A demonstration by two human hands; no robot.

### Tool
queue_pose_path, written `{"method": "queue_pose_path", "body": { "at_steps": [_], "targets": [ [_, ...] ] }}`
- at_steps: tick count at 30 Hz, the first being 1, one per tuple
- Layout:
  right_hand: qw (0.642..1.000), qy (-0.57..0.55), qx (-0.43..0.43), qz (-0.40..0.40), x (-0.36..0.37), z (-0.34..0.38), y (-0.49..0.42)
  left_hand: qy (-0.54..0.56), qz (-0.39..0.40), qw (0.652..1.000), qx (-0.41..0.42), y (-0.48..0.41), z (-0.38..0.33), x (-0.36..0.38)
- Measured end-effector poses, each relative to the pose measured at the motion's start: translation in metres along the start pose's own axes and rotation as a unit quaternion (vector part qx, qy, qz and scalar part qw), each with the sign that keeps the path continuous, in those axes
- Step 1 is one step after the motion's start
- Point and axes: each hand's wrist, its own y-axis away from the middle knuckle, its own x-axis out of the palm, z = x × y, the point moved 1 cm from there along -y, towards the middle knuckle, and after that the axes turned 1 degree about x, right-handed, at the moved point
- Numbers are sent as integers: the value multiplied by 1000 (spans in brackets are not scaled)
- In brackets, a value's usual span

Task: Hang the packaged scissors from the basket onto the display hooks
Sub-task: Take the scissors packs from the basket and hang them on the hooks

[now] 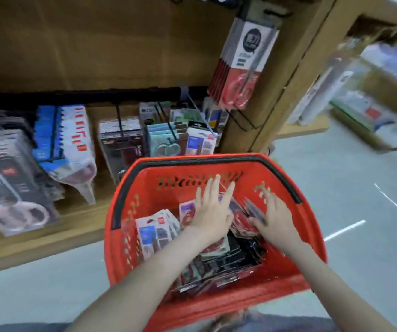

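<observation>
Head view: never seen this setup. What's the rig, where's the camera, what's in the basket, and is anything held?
There is no machine here: a person works with two bare hands. The single picture comes from a wide-angle camera worn on the person's head, looking forward and down.

Both hands reach into a red basket that holds a loose pile of packaged scissors. The left hand is spread over the pile with straight fingers and grips nothing. The right hand is at the packs further right, but motion blur hides whether it grips one.

Behind the basket, display hooks carry more hanging packs. One bunch higher up shows red handles.
</observation>
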Motion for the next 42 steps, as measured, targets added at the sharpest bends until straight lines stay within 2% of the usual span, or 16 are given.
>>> {"method": "queue_pose_path", "body": {
  "at_steps": [4, 6, 7, 14, 19, 22, 25, 28, 30, 31, 33, 36, 38, 42],
  "targets": [
    [991, 34, 34, 123, 10, -22, 6, -26, 62, 998, 5, -13, -10, 38],
    [976, 24, 25, 216, 19, -20, 11, -39, 72, 997, 11, -17, -12, 50],
    [970, 39, 12, 238, 25, -18, 14, -47, 70, 996, 15, -20, -12, 55],
    [959, 168, -40, 224, 39, -6, 22, -104, 69, 991, 46, -32, -13, 81],
    [954, 201, -83, 204, 38, 22, 32, -83, 71, 994, 30, -33, -9, 80],
    [957, 156, -102, 222, 37, 36, 41, -78, 85, 993, 33, -36, -6, 69],
    [960, -49, -65, 266, 26, 29, 35, -130, 147, 978, 77, -36, -1, 68],
    [958, -204, 5, 204, 16, 6, 18, -137, 186, 969, 83, -35, 4, 76],
    [966, -195, 57, 161, 14, -10, 8, -129, 189, 970, 83, -35, 6, 81],
    [972, -153, 71, 162, 18, -18, 3, -127, 193, 969, 84, -34, 6, 81],
    [966, -86, 102, 223, 28, -29, -3, -132, 197, 968, 88, -31, 5, 80],
    [906, -154, 150, 366, 41, -34, -4, -115, 194, 972, 62, -23, 4, 75],
    [892, -176, 153, 386, 44, -33, -4, -54, 178, 982, 22, -21, 2, 74],
    [918, -163, 107, 346, 44, -22, 0, 141, 123, 979, -81, -27, -1, 72]
  ]
}}
